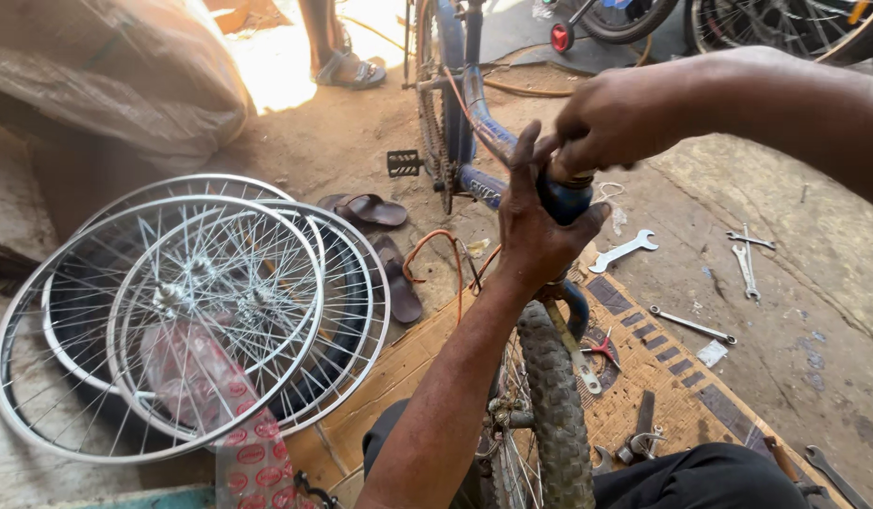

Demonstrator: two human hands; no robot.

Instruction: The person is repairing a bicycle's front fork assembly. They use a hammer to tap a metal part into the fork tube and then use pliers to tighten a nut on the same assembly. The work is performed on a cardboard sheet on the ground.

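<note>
A blue bicycle frame (474, 104) stands in front of me with its knobby front tyre (557, 405) between my knees. My left hand (535, 226) wraps around the blue head tube (564, 200) from the left. My right hand (611, 118) is closed on the metal fitting at the top of that tube, from above. The fitting itself is mostly hidden by my fingers.
Several silver spoked wheels (187, 302) lie stacked at the left. Wrenches (623, 250) and other tools (748, 254) lie on the dirt floor and on flattened cardboard (663, 377). Sandals (370, 209) rest near the frame. Another person's sandalled foot (347, 68) stands at the back.
</note>
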